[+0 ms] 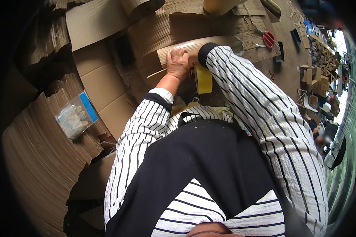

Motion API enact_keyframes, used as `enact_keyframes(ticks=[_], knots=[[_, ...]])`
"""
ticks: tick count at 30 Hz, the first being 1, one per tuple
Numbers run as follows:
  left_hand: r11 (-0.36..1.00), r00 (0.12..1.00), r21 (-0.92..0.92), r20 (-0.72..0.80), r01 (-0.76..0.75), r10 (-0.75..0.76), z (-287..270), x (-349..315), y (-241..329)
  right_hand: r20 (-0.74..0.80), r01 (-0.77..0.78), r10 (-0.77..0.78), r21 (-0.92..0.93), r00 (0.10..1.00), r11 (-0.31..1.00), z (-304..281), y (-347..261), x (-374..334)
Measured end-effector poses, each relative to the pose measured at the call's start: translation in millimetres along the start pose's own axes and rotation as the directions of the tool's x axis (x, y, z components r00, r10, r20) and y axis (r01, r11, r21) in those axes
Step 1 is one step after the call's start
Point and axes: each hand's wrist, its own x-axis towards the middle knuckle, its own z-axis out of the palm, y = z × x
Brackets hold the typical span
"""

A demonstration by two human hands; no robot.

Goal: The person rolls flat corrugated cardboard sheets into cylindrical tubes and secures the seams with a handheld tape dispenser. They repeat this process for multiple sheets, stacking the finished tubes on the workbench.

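A rolled sheet of ribbed cardboard (161, 56) lies across the work surface in front of me. My left hand (177, 62) grips it from above, the fingers curled over its side. Close against it is my right hand (193, 57), mostly hidden behind the left hand and its own dark cuff; its fingers do not show. A wide roll of yellow tape (204, 79) hangs just below the right wrist, and I cannot tell whether the right hand holds it. A thin strip of cardboard (156, 74) sticks out beside my left hand.
Red-handled scissors (268, 39) lie on cardboard at the far right. Stacked cardboard sheets (43, 158) rise at the left, with a clear packet of gloves (76, 116) on top. More cardboard rolls (217, 6) stand at the back. A person (313, 125) is at the far right.
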Motion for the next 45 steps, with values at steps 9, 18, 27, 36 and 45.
enact_keyframes(ticks=[9,18,27,36,45], knots=[[0.993,0.992,-0.103,-0.124,-0.052,0.039,-1.4,-1.9,4.5,0.100,-0.027,0.033,-0.065,0.994,0.998,7.2,1.7,16.2],[0.998,0.970,-0.063,-0.243,-0.020,0.005,-5.9,20.4,6.3,0.279,-0.112,0.167,-0.200,0.946,0.973,58.2,40.0,24.5],[0.904,0.918,-0.253,0.290,0.346,-0.270,-20.0,48.8,-20.6,0.192,-0.196,0.211,-0.096,0.958,0.976,117.8,104.2,-38.2],[0.836,0.832,-0.360,0.521,0.415,-0.188,-20.8,77.3,-42.3,-0.089,-0.324,0.396,0.426,0.914,0.845,158.2,176.7,-157.8],[0.995,0.935,0.098,0.354,-0.012,-0.023,5.1,60.9,9.9,-0.378,-0.068,0.329,0.562,0.866,0.824,157.3,237.5,-168.4]])
